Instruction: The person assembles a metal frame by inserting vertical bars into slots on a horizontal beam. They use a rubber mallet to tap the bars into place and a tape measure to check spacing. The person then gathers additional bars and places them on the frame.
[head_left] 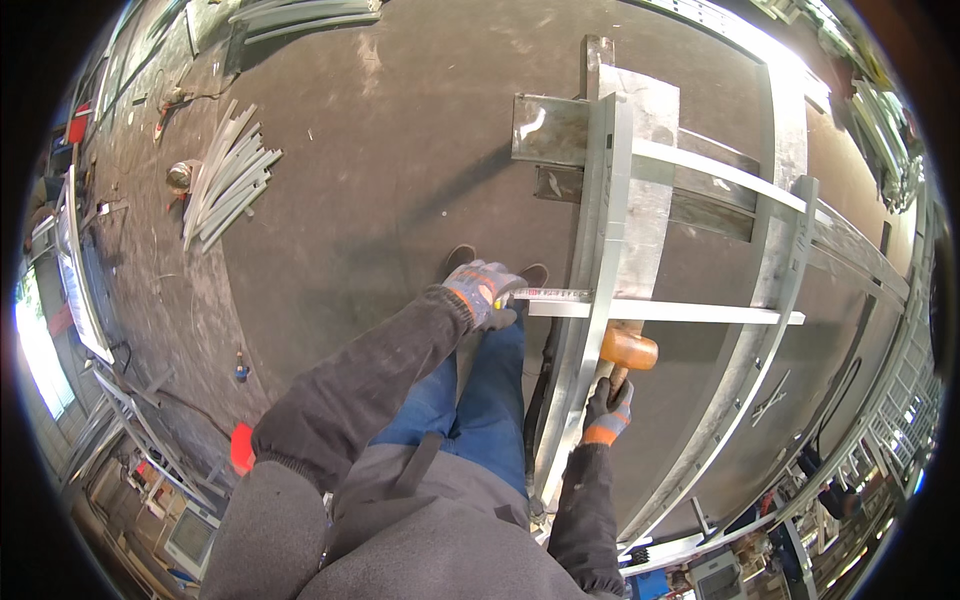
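Observation:
My left hand [482,293], in a grey and orange work glove, is closed on a tape measure, mostly hidden by the fingers. Its pale blade [553,295] runs out to the right, along the projecting end of a metal crossbar [690,312]. That crossbar spans two long metal rails, the nearer rail [606,235] being beside my legs. On the far side of this rail, my gloved right hand [608,412] grips the handle of a mallet. The orange-brown mallet head [630,350] sits just below the crossbar, and I cannot tell whether it touches the rail.
A second crossbar [715,172] lies farther up the frame, over wide metal supports [550,128]. Bundles of metal strips [232,180] lie on the floor at left and far back. A red object [242,447] stands near my left elbow. Racks and stock line the right.

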